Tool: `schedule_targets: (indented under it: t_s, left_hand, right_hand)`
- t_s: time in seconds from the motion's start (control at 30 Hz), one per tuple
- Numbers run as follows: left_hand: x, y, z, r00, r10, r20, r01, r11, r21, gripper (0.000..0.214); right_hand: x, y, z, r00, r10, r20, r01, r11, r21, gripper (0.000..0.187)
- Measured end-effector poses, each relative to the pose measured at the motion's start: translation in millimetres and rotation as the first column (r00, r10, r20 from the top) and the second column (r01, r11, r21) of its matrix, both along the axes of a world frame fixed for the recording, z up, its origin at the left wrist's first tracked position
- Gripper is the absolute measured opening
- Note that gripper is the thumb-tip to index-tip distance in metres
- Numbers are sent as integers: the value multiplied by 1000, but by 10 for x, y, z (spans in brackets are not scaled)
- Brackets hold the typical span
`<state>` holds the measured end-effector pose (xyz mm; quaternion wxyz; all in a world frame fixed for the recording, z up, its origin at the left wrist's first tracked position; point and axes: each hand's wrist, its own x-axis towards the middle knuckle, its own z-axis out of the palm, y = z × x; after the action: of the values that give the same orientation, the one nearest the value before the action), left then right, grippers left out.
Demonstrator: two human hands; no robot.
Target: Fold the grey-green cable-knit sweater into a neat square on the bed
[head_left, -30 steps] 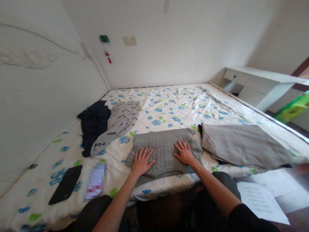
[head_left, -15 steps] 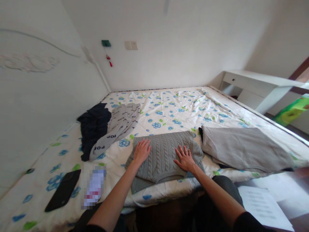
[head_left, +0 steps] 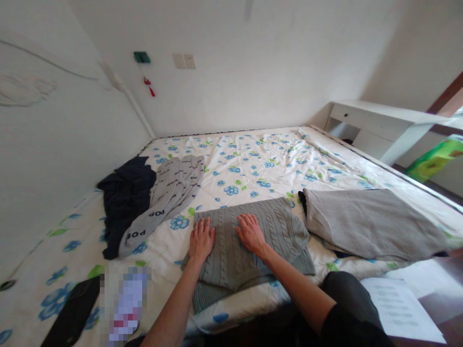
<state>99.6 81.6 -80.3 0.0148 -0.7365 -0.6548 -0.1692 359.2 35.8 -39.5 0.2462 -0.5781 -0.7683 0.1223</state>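
Note:
A grey cable-knit sweater (head_left: 226, 262) lies folded on the flowered bed sheet (head_left: 231, 173), close to the bed's front edge. On its left part rests my left hand (head_left: 201, 239), flat with the fingers stretched out. My right hand (head_left: 252, 233) lies on the sweater's middle, palm down, fingers extended and slightly apart. Neither hand grips the knit. The ribbed hem shows below the folded layer at the front. Right of the sweater lies a stack of folded clothes with a light grey ribbed garment (head_left: 365, 221) on top.
At the left lie a dark garment (head_left: 126, 197) and a grey garment printed "POP" (head_left: 173, 193). Nearer me are a black phone (head_left: 74, 313) and a blurred-out packet (head_left: 126, 303). A white desk (head_left: 383, 120) stands beyond the bed; printed paper (head_left: 401, 308) lies low right.
My right hand has slid left across the sweater toward its middle. The left hand has shifted slightly left and down. The camera view has tilted a little.

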Motion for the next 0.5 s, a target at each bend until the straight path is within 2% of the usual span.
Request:
schedule_targets:
  t_s: [0.07,0.13,0.23,0.33,0.5]
  left_hand:
    - [-10,-17,2,1000,-4,-22,4,1000,-3,69]
    - [-32,-23,-7,999,-3,-42,3,1000,-9,67]
    - [-66,-4,-30,998,-14,-61,14,1000,-15,68]
    - [-80,34,-41,996,-25,-81,24,1000,-16,69]
    - [-64,67,-30,996,-6,-93,3,999,-35,67]
  right_hand:
    - [-414,205,28,996,89,5,-88,996,-20,62]
    - [-723,396,15,993,119,22,-117,990,-83,66]
    - [-825,634,-46,995,95,31,-88,977,-195,71]
    - [-493,771,-111,996,67,52,-53,972,-229,81]
    - [533,801,-195,984,-90,156,130,953,-272,82]
